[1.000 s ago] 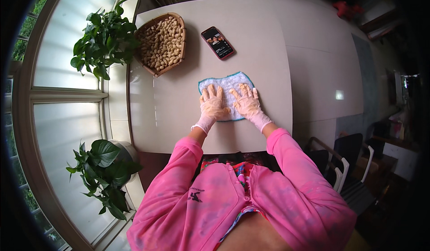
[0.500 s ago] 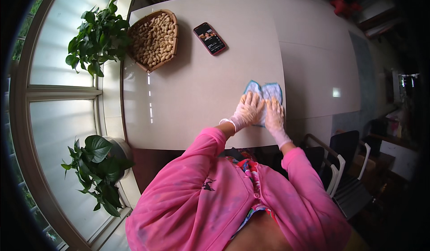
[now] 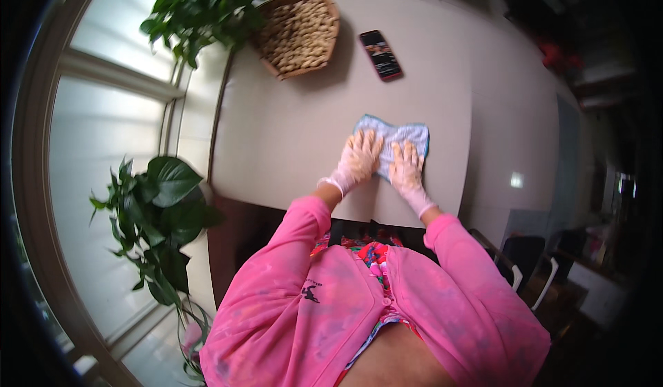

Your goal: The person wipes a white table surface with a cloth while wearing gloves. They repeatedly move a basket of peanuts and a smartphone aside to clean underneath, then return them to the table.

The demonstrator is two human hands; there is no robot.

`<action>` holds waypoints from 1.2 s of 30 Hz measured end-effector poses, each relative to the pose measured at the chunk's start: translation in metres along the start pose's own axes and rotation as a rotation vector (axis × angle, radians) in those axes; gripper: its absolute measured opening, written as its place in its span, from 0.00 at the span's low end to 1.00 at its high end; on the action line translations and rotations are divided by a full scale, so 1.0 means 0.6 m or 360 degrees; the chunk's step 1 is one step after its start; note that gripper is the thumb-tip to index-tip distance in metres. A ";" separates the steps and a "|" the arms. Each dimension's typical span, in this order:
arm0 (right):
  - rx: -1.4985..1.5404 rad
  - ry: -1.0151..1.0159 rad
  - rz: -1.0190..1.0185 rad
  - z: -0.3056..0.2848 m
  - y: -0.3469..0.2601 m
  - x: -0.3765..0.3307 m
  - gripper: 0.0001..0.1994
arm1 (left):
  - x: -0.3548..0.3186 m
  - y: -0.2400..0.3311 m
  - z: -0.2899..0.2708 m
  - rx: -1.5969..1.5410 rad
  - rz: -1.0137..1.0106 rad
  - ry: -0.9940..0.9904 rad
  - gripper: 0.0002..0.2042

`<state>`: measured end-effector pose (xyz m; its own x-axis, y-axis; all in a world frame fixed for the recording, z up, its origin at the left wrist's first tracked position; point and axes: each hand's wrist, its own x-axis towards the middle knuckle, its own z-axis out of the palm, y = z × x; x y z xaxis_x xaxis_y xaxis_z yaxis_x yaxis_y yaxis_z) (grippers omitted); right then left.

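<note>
A pale blue cloth (image 3: pixel 395 133) with a darker teal border lies spread on the light tabletop (image 3: pixel 290 138), near its right side. My left hand (image 3: pixel 359 158), in a thin see-through glove, rests flat on the cloth's left part with fingers stretched forward. On its right part lies my right hand (image 3: pixel 407 168), gloved the same way, its fingers also extended. Both palms press down from above, and neither hand wraps round the cloth. A little bare tabletop shows between the cloth and the table's right edge.
Farther off, a phone (image 3: pixel 380 55) with a lit screen lies on the table. A woven basket of peanuts (image 3: pixel 298 36) stands at the far left. Leafy plants (image 3: pixel 204 15) line the window side, one overhanging the basket. Chairs (image 3: pixel 523 257) are at the lower right.
Both hands and the cloth have slid left, away from the table's right edge. The cloth looks more spread out between the hands. The whole view has shifted and turned.
</note>
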<state>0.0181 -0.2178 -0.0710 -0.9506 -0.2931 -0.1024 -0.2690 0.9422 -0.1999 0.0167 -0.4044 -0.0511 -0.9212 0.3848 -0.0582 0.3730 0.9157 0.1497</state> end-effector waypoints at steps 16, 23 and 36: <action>-0.0122 -0.0868 -0.1495 0.088 -0.520 0.133 0.33 | -0.354 -0.242 -0.032 -0.0107 -0.1979 0.0056 0.45; 0.0129 -0.0572 -0.1805 0.112 -0.454 0.130 0.26 | -0.351 -0.185 0.013 -0.0003 -0.2269 -0.0277 0.52; -0.0131 -0.0261 -0.1014 0.056 -0.273 0.247 0.30 | -0.097 -0.197 -0.027 -0.0290 -0.1417 -0.0168 0.45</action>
<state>-0.0737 -0.4209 -0.0863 -0.5677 -0.8118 -0.1369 -0.7878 0.5840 -0.1959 0.0243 -0.5368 -0.0496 -0.8419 -0.4379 -0.3154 -0.5019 0.8501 0.1594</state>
